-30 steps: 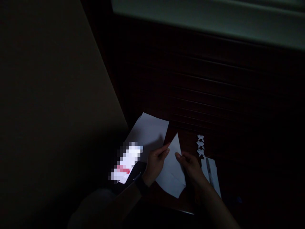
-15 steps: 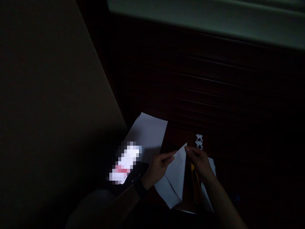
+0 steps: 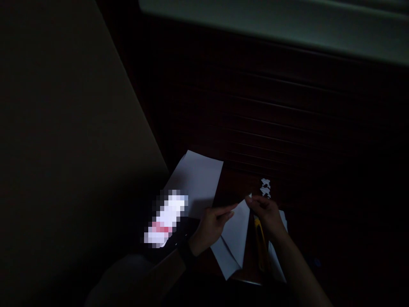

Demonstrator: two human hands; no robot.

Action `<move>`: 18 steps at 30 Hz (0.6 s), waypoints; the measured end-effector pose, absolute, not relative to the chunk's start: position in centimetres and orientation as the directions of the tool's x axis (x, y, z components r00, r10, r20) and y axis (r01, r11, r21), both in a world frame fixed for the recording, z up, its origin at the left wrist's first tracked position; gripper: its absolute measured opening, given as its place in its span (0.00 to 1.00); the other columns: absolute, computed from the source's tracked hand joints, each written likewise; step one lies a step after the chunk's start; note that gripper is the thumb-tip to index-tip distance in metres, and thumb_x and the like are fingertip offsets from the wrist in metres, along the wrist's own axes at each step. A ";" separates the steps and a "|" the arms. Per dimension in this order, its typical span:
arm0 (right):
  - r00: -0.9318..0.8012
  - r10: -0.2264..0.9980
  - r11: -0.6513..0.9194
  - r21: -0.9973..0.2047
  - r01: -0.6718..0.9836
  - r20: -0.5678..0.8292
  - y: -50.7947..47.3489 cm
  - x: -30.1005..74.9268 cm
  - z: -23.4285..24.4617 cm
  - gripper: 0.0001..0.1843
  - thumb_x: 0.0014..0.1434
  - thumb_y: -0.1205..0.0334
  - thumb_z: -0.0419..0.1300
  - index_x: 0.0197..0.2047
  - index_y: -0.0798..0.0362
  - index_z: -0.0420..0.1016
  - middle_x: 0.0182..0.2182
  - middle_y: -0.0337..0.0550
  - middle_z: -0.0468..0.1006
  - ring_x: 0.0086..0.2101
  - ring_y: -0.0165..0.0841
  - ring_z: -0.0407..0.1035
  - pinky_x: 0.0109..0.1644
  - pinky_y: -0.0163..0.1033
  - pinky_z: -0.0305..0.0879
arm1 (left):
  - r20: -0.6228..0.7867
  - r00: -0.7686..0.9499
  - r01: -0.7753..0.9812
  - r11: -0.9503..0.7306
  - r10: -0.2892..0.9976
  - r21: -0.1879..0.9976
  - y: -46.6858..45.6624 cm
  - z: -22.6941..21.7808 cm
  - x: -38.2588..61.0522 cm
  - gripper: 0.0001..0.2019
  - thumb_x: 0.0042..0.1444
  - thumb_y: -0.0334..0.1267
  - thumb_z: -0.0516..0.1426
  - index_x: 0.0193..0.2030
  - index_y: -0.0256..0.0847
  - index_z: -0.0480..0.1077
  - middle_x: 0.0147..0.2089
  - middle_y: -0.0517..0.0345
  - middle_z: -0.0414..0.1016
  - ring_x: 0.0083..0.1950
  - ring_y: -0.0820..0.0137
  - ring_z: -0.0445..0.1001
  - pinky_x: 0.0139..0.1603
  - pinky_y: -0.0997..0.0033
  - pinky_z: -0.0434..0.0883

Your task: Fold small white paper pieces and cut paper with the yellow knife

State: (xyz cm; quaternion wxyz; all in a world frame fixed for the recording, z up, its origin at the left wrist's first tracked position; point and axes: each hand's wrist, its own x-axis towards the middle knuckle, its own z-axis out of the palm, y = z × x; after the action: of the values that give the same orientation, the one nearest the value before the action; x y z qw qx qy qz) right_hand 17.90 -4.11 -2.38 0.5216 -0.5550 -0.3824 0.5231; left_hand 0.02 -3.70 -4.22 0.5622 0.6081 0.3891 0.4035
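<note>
A white sheet of paper (image 3: 235, 232), folded over diagonally, is held up between my two hands. My left hand (image 3: 212, 226), with a dark band at the wrist, pinches its upper left edge between thumb and fingers. At the pointed top corner, my right hand (image 3: 265, 211) grips the paper with thumb and forefinger. The lower part of the sheet hangs toward the table's front edge, its folded layers slightly apart. Just right of it lies a yellow utility knife (image 3: 261, 245), partly in shadow beside my right wrist.
More white paper (image 3: 203, 177) lies at the back left, near a bright, blurred-out screen (image 3: 166, 219). Small folded paper pieces (image 3: 265, 187) sit beyond my right hand. Another white sheet (image 3: 276, 262) is partly under my right forearm. A pale wall (image 3: 64, 106) borders the left.
My right fingers have moved slightly onto the paper's top corner, covering more of it. My left hand keeps its pinch. The whole view has shifted a little.
</note>
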 end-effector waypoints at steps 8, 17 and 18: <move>0.179 0.967 -0.152 -0.973 -0.172 -0.182 -4.0 18.2 -2.9 0.09 0.47 0.57 0.67 0.30 0.53 0.76 0.21 0.36 0.75 0.22 0.28 0.66 0.26 0.32 0.60 | 0.058 0.388 0.045 -0.082 0.920 0.996 -3.7 -4.3 0.0 0.14 0.57 0.38 0.54 0.49 0.44 0.72 0.50 0.57 0.75 0.49 0.64 0.74 0.53 0.65 0.68; 0.028 0.974 -0.222 -0.970 -0.102 -0.225 -4.5 17.2 -2.5 0.13 0.47 0.53 0.66 0.30 0.55 0.77 0.25 0.42 0.78 0.25 0.34 0.70 0.29 0.37 0.65 | 0.044 0.357 0.051 -0.067 0.933 0.996 -3.7 -4.5 0.0 0.14 0.57 0.40 0.54 0.49 0.44 0.72 0.49 0.57 0.75 0.48 0.64 0.74 0.52 0.65 0.69; 0.033 0.972 -0.228 -0.968 -0.106 -0.232 -4.5 17.1 -2.6 0.13 0.47 0.54 0.66 0.30 0.55 0.77 0.25 0.42 0.78 0.25 0.33 0.70 0.29 0.36 0.64 | 0.038 0.355 0.048 -0.059 0.934 0.997 -3.7 -4.4 0.1 0.14 0.57 0.40 0.54 0.49 0.44 0.72 0.49 0.57 0.75 0.48 0.64 0.75 0.51 0.65 0.69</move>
State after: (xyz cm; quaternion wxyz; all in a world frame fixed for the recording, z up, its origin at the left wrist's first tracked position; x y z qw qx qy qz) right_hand 17.15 -4.53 -2.62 0.4746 -0.5395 -0.4011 0.5681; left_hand 0.06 -3.68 -4.42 0.5545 0.6083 0.4038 0.3993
